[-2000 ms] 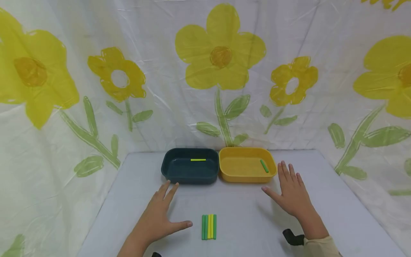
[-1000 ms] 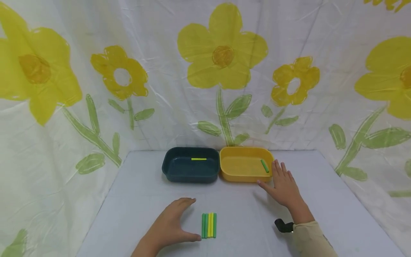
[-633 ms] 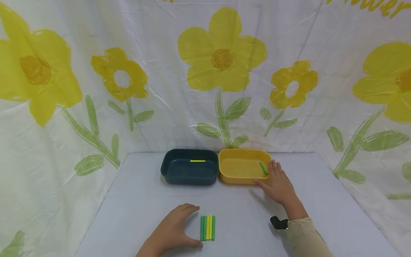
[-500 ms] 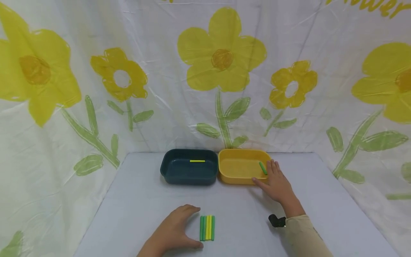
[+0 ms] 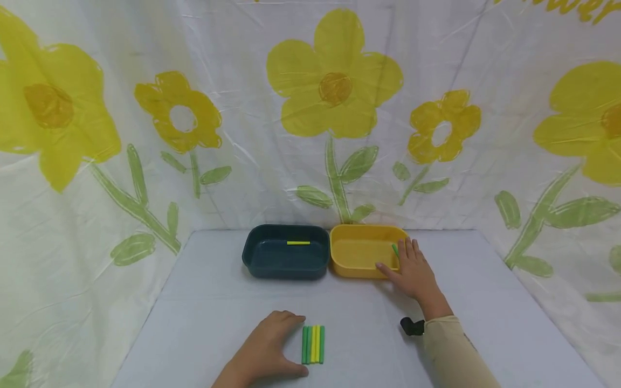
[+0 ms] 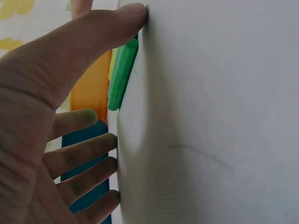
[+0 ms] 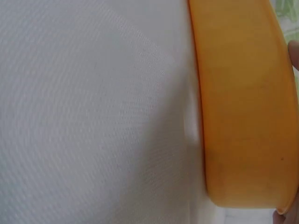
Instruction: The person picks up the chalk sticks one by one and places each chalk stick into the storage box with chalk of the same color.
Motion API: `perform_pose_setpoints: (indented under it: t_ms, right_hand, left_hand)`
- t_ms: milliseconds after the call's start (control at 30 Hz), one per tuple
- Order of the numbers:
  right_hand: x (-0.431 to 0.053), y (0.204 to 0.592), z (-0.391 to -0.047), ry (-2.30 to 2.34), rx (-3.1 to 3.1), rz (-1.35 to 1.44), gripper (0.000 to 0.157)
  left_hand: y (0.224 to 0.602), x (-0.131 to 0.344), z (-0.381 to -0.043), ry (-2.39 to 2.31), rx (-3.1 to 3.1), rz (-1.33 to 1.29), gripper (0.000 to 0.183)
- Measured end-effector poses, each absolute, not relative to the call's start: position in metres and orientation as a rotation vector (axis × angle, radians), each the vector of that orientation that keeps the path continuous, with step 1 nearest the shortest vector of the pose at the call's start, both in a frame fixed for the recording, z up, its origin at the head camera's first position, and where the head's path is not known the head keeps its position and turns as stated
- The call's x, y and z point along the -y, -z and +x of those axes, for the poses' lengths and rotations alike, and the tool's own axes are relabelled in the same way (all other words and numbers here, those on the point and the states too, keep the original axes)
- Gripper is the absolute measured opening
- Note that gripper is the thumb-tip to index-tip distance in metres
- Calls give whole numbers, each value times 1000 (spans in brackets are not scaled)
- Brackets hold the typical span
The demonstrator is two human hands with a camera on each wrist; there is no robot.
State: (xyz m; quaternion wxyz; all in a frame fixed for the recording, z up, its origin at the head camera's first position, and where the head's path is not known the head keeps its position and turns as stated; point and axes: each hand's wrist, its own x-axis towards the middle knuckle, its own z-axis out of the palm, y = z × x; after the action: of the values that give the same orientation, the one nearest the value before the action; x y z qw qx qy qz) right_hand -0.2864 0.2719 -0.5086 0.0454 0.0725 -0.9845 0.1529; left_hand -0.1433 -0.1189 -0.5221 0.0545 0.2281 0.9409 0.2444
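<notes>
Five thin, smooth sticks [image 5: 313, 345], three green and two yellow, lie side by side on the near part of the white counter [image 5: 349, 307]. From left to right they go green, green, yellow, yellow, green.

The left hand [image 5: 271, 345] is just to the left of them. Its grip is wide and holds nothing: the thumb is by the near ends and a fingertip is by the far ends. The left wrist view shows a green stick up close, with a bit of yellow behind it, and the fingers all spread apart.

Far back, a dark blue-green tray [image 5: 286, 272] with round corners sits left of a yellow tray [image 5: 356, 253] like it. A yellow stick [image 5: 298, 243] lies in the dark one.

The right hand [image 5: 412, 272] is at the yellow tray's right end, its grip spread out with straight fingers, partly hiding a green stick [image 5: 395, 249] inside. The right wrist view shows the tray's outside wall, which hides most of the hand. I can't tell if it touches the tray.
</notes>
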Motion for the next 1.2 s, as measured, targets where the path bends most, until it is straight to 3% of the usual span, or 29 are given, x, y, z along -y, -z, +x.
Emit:
perform_pose_setpoints:
  t_ms: [400,733,1200]
  right_hand:
    - [-269,507,-286,-446,3022,205,120]
    - [-269,508,-289,-441,3047,191,122]
    - [-269,513,-292,-442,3052,186,126]
  left_hand:
    - [527,115,-147,-645,-2895,724,100]
    - [529,114,-148,-663,-2920,731,83]
    - [524,114,-147,-654,-2909,754,77]
